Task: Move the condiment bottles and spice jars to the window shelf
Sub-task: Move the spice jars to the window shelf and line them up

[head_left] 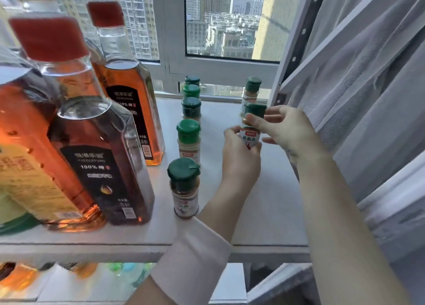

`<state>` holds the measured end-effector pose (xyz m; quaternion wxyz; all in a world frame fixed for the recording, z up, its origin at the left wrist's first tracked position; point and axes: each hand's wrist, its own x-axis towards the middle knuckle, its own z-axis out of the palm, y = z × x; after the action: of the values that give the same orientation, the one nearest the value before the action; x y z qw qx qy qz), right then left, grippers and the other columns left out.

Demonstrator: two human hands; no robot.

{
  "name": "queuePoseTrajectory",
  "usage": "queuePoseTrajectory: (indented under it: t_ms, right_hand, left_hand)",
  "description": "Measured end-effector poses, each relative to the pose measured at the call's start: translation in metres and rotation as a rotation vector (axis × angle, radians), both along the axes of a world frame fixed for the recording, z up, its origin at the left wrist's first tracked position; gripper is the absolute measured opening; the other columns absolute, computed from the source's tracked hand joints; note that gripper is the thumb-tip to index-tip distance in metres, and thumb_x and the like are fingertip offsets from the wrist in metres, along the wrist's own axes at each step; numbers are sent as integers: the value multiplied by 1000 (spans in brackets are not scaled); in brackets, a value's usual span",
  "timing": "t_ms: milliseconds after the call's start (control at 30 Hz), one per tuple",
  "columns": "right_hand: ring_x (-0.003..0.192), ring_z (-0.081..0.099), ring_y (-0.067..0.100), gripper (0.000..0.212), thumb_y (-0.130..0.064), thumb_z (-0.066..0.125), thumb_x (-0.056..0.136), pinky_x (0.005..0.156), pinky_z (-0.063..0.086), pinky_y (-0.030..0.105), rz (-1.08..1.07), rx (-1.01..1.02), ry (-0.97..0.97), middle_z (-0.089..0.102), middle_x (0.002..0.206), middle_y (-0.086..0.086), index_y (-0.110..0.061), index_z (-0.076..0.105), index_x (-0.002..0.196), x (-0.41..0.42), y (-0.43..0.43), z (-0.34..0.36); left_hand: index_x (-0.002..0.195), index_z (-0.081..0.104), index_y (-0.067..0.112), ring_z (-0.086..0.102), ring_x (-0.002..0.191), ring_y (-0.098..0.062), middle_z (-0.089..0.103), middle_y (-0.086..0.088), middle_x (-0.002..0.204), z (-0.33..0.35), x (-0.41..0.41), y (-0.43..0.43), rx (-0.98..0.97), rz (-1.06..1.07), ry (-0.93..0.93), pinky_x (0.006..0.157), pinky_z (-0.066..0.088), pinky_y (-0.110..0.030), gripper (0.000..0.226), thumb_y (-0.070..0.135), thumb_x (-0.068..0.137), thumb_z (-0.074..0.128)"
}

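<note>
A green-capped spice jar (251, 130) with a red and white label is held upright just above the white window shelf (264, 201). My left hand (239, 157) wraps its body from below and my right hand (285, 130) pinches its cap. Another jar (252, 89) stands right behind it near the window. A row of several green-capped spice jars (189, 139) runs from front to back along the shelf's middle. Tall red-capped bottles of amber liquid (92, 157) stand at the left.
A window frame (220, 67) closes the far side of the shelf. A grey mesh curtain (368, 97) hangs close on the right. Below the shelf's front edge, a lower level shows blurred bottles (119, 272).
</note>
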<state>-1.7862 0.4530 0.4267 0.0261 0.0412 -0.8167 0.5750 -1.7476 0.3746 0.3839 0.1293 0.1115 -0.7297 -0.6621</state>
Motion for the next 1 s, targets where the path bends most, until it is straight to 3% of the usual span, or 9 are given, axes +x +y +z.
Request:
queuePoseTrajectory:
  t_ms: [167, 300, 467, 600, 1000]
  right_hand:
    - [90, 68, 23, 23, -23, 82, 69, 84, 56, 43, -63, -35, 67, 71, 95, 5, -20, 64, 83, -13, 3, -14]
    - [95, 62, 17, 39, -22, 77, 75, 90, 51, 34, -183, 42, 180, 68, 107, 7, -8, 64, 108, -37, 2, -17]
    - [93, 57, 12, 45, -17, 73, 80, 81, 43, 19, -219, 58, 217, 64, 116, 8, -6, 57, 120, -63, -9, -22]
    - [106, 59, 19, 47, -11, 71, 81, 87, 44, 22, -183, 99, 207, 61, 121, 10, -5, 54, 124, -75, -14, -26]
    - [113, 56, 21, 44, -14, 63, 87, 95, 45, 29, -162, 108, 137, 59, 125, 9, -7, 51, 129, -92, -16, -32]
  left_hand:
    - [131, 32, 8, 54, 115, -25, 51, -11, 129, 1, -5, 0, -117, -55, -12, 93, 44, -32, 47, 12, 90, 55]
    - [142, 24, 8, 36, 133, -18, 33, -8, 146, -3, -1, -6, -209, -58, -20, 101, 32, -24, 58, 19, 93, 53]
    - [138, 31, 14, 39, 129, -12, 37, -2, 143, -11, 8, -10, -197, -62, -24, 90, 29, -15, 49, 22, 94, 50]
    - [136, 34, 15, 38, 129, -8, 39, 1, 142, -13, 12, -7, -194, -70, -19, 89, 29, -12, 46, 23, 94, 50]
    - [136, 34, 16, 39, 126, -6, 39, 2, 141, -15, 14, -8, -187, -57, -33, 89, 28, -10, 46, 24, 94, 51]
